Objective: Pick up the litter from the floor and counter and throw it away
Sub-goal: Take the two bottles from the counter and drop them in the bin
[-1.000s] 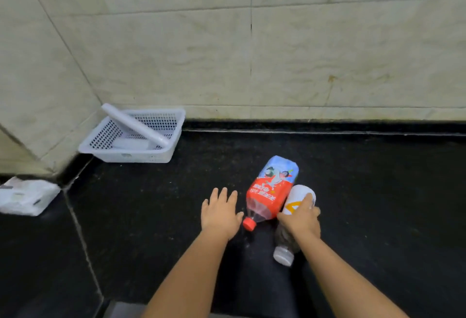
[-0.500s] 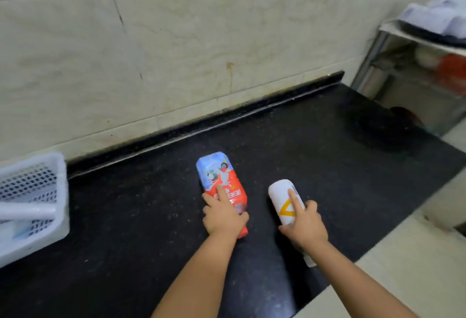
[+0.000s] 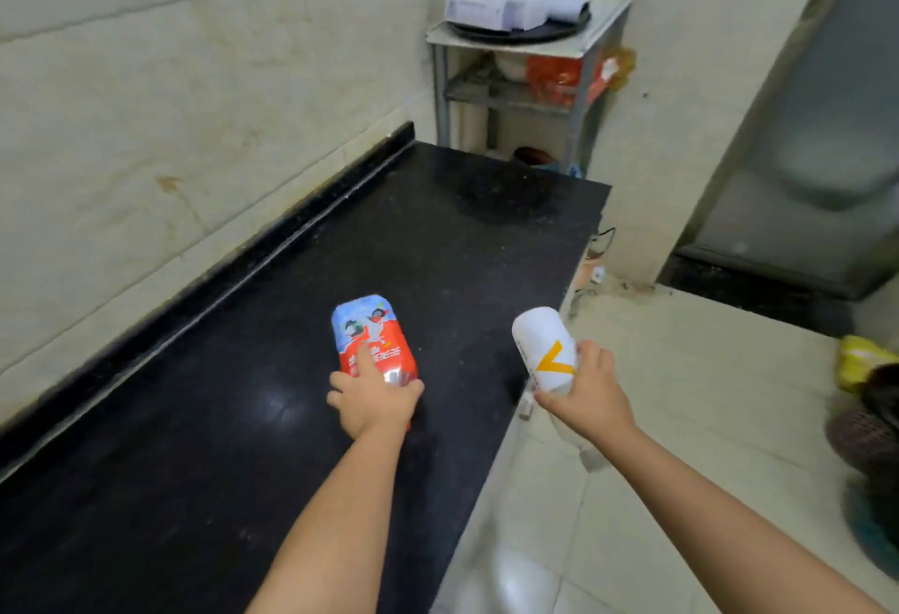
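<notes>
Over the black counter each hand grips a bottle, left hand the red bottle, right hand the white bottle, seemingly for binning together.

Red-blue bottle and white bottle, both held base-forward.

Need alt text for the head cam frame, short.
A person holds two plastic bottles over a black counter: the left hand grips a red-and-blue labelled bottle, the right hand a white bottle. A metal shelf stands beyond.
</notes>
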`<state>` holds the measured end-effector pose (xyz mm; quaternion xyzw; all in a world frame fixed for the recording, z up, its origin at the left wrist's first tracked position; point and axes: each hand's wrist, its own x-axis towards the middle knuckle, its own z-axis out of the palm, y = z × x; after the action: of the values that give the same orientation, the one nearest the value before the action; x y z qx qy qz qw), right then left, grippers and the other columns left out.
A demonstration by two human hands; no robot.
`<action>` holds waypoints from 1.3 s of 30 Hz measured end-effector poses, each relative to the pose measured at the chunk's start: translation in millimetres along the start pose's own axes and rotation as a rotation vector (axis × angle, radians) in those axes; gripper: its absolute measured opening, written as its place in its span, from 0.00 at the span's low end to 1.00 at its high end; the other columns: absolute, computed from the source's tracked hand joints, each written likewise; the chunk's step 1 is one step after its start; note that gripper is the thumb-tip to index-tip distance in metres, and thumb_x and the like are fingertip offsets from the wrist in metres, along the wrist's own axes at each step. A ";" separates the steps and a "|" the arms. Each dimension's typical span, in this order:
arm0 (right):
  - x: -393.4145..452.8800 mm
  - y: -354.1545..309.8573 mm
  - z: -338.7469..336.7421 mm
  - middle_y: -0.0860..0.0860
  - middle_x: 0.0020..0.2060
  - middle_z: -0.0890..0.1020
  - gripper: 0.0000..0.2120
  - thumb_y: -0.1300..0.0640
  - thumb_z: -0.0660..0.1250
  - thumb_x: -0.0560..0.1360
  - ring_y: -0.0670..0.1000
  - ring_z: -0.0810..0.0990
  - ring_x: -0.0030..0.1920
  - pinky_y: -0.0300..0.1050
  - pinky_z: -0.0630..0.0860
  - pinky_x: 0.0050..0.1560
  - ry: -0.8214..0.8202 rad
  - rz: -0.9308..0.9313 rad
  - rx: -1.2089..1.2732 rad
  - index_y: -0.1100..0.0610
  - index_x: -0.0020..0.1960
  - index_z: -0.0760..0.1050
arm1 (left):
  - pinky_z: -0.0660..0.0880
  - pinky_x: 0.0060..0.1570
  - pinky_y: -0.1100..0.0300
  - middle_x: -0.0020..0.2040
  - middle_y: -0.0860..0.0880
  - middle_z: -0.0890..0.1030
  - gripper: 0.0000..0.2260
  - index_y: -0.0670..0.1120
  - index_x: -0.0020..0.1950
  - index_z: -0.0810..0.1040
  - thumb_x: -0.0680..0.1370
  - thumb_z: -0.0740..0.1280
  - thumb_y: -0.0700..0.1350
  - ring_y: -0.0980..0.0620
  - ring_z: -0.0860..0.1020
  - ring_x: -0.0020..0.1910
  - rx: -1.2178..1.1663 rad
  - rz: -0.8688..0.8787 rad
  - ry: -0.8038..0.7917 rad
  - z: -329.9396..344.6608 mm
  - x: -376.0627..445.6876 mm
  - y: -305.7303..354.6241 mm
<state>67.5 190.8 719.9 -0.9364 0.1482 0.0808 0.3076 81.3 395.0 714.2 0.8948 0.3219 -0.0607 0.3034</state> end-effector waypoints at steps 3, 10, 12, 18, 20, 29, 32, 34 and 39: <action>19.6 50.8 -50.6 0.57 0.64 0.65 0.33 0.54 0.71 0.68 0.61 0.75 0.57 0.47 0.71 0.49 0.084 0.080 0.097 0.60 0.67 0.60 | 0.72 0.59 0.49 0.66 0.39 0.65 0.37 0.51 0.74 0.58 0.69 0.72 0.51 0.37 0.65 0.65 0.031 0.211 -0.064 43.1 -34.4 76.2; 47.0 237.2 -216.2 0.59 0.66 0.67 0.32 0.59 0.73 0.67 0.57 0.71 0.63 0.47 0.70 0.59 0.292 0.297 0.337 0.63 0.67 0.62 | 0.70 0.63 0.51 0.67 0.40 0.66 0.35 0.53 0.74 0.60 0.70 0.71 0.51 0.39 0.68 0.65 0.080 0.675 -0.229 181.9 -165.2 267.1; 43.8 294.8 -261.4 0.60 0.65 0.67 0.33 0.58 0.73 0.68 0.59 0.71 0.63 0.47 0.70 0.60 0.360 0.390 0.407 0.62 0.68 0.62 | 0.69 0.64 0.51 0.68 0.40 0.65 0.36 0.53 0.74 0.60 0.70 0.71 0.50 0.38 0.67 0.65 0.091 0.767 -0.285 223.7 -209.2 312.0; 40.6 434.8 -353.2 0.60 0.70 0.61 0.36 0.57 0.72 0.70 0.61 0.69 0.65 0.50 0.67 0.66 0.540 0.675 0.634 0.60 0.72 0.57 | 0.69 0.65 0.53 0.67 0.41 0.66 0.37 0.53 0.75 0.59 0.69 0.71 0.51 0.40 0.67 0.66 0.227 0.998 -0.419 326.5 -307.3 420.8; 50.9 474.8 -373.8 0.60 0.69 0.60 0.35 0.58 0.72 0.70 0.62 0.69 0.64 0.50 0.69 0.63 0.597 0.765 0.694 0.61 0.71 0.58 | 0.68 0.65 0.53 0.68 0.42 0.66 0.37 0.53 0.75 0.58 0.70 0.71 0.52 0.41 0.67 0.67 0.278 1.060 -0.446 358.9 -326.7 459.0; 196.8 639.1 -454.4 0.63 0.60 0.75 0.30 0.55 0.74 0.69 0.62 0.77 0.57 0.51 0.74 0.51 0.582 0.942 0.762 0.66 0.64 0.67 | 0.69 0.64 0.54 0.68 0.43 0.64 0.34 0.53 0.75 0.58 0.71 0.69 0.52 0.42 0.66 0.66 0.409 1.254 -0.573 544.7 -348.2 649.0; 268.9 696.4 -475.9 0.62 0.63 0.75 0.34 0.51 0.74 0.68 0.62 0.76 0.62 0.49 0.73 0.53 0.560 0.971 0.727 0.64 0.68 0.65 | 0.68 0.65 0.53 0.69 0.42 0.63 0.35 0.53 0.75 0.58 0.71 0.70 0.51 0.41 0.65 0.67 0.502 1.268 -0.630 623.5 -344.8 714.9; 310.6 742.9 -480.2 0.61 0.63 0.75 0.36 0.50 0.75 0.67 0.62 0.76 0.61 0.56 0.75 0.59 0.525 1.001 0.731 0.62 0.68 0.65 | 0.68 0.66 0.53 0.70 0.41 0.63 0.36 0.53 0.75 0.58 0.71 0.71 0.51 0.40 0.65 0.68 0.570 1.270 -0.659 671.0 -346.2 748.6; 380.0 827.6 -473.5 0.62 0.68 0.69 0.36 0.49 0.69 0.72 0.62 0.71 0.66 0.55 0.71 0.63 0.344 1.159 0.614 0.63 0.72 0.57 | 0.68 0.65 0.53 0.69 0.41 0.63 0.37 0.53 0.76 0.56 0.71 0.71 0.51 0.40 0.65 0.66 0.758 1.299 -0.728 789.4 -351.1 785.7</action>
<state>183.6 -814.6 548.5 -0.5752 0.6894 0.0369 0.4387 355.6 -732.0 578.5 0.8682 -0.4186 -0.2633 0.0413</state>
